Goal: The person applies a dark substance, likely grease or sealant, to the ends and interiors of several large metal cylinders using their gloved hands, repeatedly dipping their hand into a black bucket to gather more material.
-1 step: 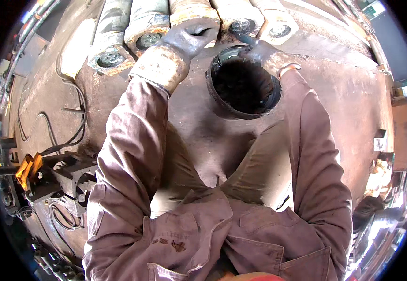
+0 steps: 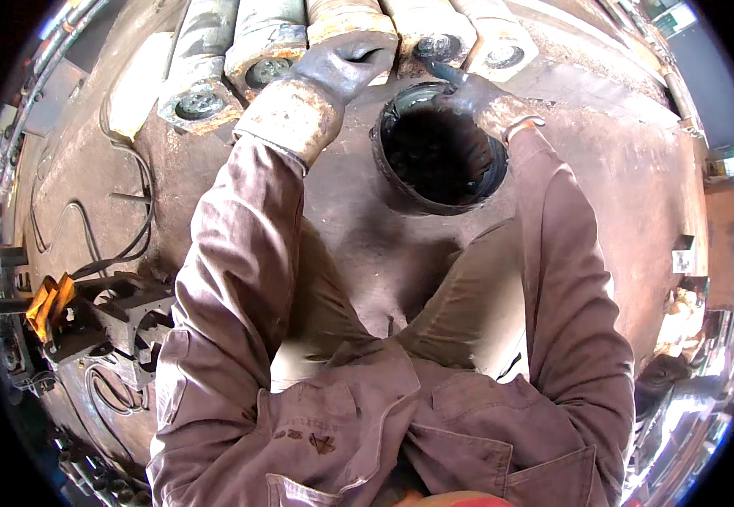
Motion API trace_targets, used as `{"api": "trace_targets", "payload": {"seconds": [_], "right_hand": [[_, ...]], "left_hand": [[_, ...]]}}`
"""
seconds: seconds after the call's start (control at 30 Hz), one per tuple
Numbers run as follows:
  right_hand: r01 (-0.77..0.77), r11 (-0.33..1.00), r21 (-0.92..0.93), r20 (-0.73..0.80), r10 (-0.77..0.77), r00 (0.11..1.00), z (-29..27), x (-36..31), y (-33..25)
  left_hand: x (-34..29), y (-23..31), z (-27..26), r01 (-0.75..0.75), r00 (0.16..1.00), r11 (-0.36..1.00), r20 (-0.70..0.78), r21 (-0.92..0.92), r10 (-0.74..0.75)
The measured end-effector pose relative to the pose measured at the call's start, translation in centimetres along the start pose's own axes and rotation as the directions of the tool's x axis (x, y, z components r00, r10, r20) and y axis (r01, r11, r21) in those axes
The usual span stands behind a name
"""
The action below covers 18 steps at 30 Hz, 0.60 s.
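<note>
Both of my hands wear dark, stained gloves with pale cuffs. My left hand (image 2: 346,69) is closed, its fingers curled against the thumb at the near end of the middle cylinder (image 2: 346,25); whatever it may hold is hidden. My right hand (image 2: 472,97) lies over the far right rim of a black bucket (image 2: 384,165). One finger stretches toward the blackened end of the neighbouring cylinder (image 2: 434,44), while the thumb sits apart, over the bucket's mouth. Black matter coats the bucket's inner wall, and its bottom is too dark to make out.
More thick cylinders (image 2: 206,51) with dirty block ends lie side by side along the far edge. Black cables (image 2: 149,198) loop over the brown surface at left. A metal fixture (image 2: 130,317) and an orange piece (image 2: 50,308) stand nearer on that side. My legs (image 2: 468,296) flank the front.
My right hand's thumb has shifted very slightly over the bucket. My left hand stays in place.
</note>
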State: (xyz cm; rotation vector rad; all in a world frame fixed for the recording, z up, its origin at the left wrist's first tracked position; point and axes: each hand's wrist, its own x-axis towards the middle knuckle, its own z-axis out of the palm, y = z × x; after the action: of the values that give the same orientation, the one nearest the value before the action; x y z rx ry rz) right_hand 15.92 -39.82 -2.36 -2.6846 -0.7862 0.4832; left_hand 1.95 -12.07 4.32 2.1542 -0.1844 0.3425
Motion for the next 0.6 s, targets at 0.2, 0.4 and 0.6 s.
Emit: {"api": "trace_targets", "payload": {"seconds": [0.2, 0.4, 0.6], "right_hand": [[0.219, 0.951, -0.219, 0.108, -0.199, 0.974, -1.9, -5.6, -6.2], [0.258, 0.821, -0.51, 0.39, -0.047, 0.92, 2.1, -6.2, -10.7], [0.302, 0.716, -0.629, 0.549, 0.135, 0.825, 5.7, -8.3, -16.9]], "left_hand": [[0.6, -0.7, -0.8, -0.184, 0.983, 0.98, 0.016, 0.071, 0.183], [1.8, -4.3, 0.0, -0.404, 0.909, 0.903, -0.048, 0.145, 0.414], [2.4, -2.4, 0.2, -0.277, 0.96, 0.94, 0.094, 0.2, 0.263]]}}
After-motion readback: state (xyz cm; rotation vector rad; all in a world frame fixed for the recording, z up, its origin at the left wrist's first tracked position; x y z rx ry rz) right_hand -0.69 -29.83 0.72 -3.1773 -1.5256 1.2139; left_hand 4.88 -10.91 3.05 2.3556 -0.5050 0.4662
